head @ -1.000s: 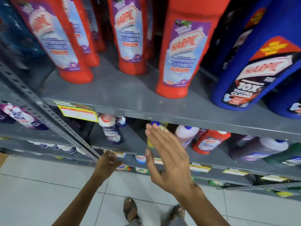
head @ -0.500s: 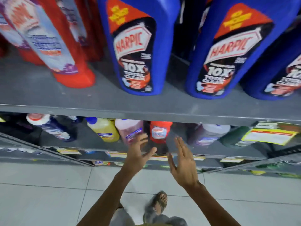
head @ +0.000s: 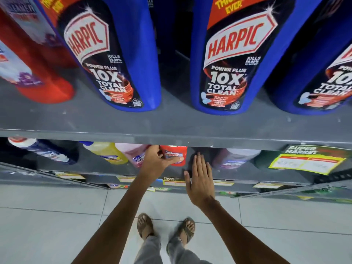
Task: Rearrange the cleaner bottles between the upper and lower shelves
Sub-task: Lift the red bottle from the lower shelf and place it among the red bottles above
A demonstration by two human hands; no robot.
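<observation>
Large blue Harpic bottles stand on the grey upper shelf, with red Harpic bottles at the left. On the lower shelf a small red Harpic bottle stands between a pink bottle and a purple one. My left hand is curled around the small red bottle, thumb across its front. My right hand is flat and open just right of it, holding nothing.
A yellow bottle and a dark blue bottle lean on the lower shelf at the left. A yellow and green price tag hangs from the upper shelf edge at right. White floor tiles and my sandalled feet lie below.
The view has moved closer to the shelves. My left hand has reached in and closed around the small red bottle; my right hand has come up beside it.
</observation>
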